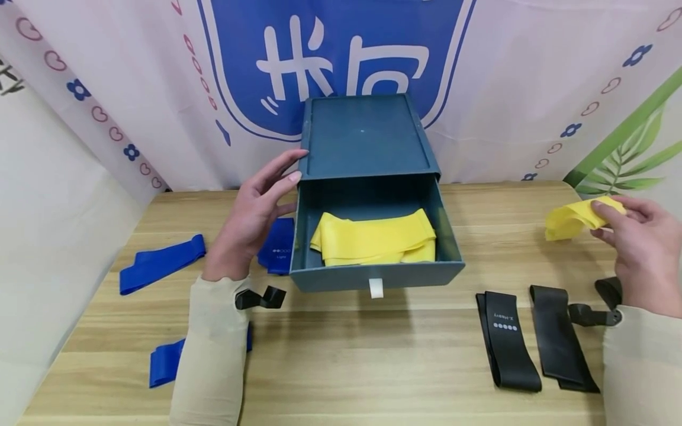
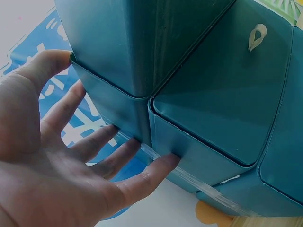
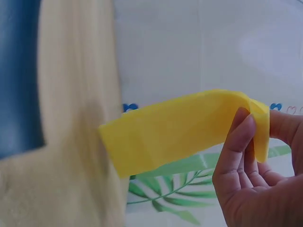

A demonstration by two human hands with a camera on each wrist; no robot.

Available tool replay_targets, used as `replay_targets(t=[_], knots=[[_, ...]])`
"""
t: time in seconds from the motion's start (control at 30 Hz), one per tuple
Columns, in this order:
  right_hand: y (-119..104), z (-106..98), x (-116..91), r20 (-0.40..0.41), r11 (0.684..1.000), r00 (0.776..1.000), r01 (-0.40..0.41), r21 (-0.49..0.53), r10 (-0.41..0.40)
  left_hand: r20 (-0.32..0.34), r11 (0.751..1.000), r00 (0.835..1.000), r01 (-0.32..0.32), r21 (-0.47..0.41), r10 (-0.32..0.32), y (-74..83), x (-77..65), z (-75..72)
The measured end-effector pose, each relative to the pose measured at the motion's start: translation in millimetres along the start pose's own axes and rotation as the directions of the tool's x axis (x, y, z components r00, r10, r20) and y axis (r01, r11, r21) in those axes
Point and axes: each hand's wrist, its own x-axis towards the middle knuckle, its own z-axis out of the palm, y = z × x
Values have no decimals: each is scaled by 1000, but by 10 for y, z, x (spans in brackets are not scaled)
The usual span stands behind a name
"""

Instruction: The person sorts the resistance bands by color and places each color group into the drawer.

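A yellow resistance band point(image 1: 567, 220) is pinched between the thumb and fingers of my right hand point(image 1: 647, 251), over the table's right side. In the right wrist view its free end point(image 3: 142, 144) sticks out to the left. My left hand point(image 1: 253, 210) touches the left side of a blue-green drawer box point(image 1: 367, 136). Seen from the left wrist, its fingers point(image 2: 102, 142) are spread along the box's side, thumb at a front edge. The box's drawer point(image 1: 378, 278) is pulled out, with folded yellow bands point(image 1: 375, 234) lying inside.
Blue bands point(image 1: 162, 263) lie on the table's left, one labelled Light point(image 1: 277, 248) beside the drawer. Black bands point(image 1: 511, 343) lie at the front right, one marked X-Heavy. Other closed drawers point(image 2: 213, 94) adjoin in the left wrist view. A printed curtain point(image 1: 495, 77) hangs behind.
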Motion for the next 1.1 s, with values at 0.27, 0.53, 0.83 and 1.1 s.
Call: replay_targets(t=[0.27, 0.53, 0.83, 1.1], knots=[[-164, 100, -192, 52, 999, 998, 45, -19, -44, 3, 1000, 1000, -4, 1, 4, 4, -6, -13], [-270, 217, -414, 164, 992, 978, 127, 6, -126, 6, 1000, 1000, -2, -1, 2, 9, -11, -12], [-453, 304, -664, 319, 975, 922, 223, 24, -219, 5, 1000, 1000, 5, 14, -5, 20, -9, 4], [-800, 459, -911, 429, 945, 844, 309, 101, -322, -2, 1000, 1000, 10, 20, -10, 30, -26, 3]])
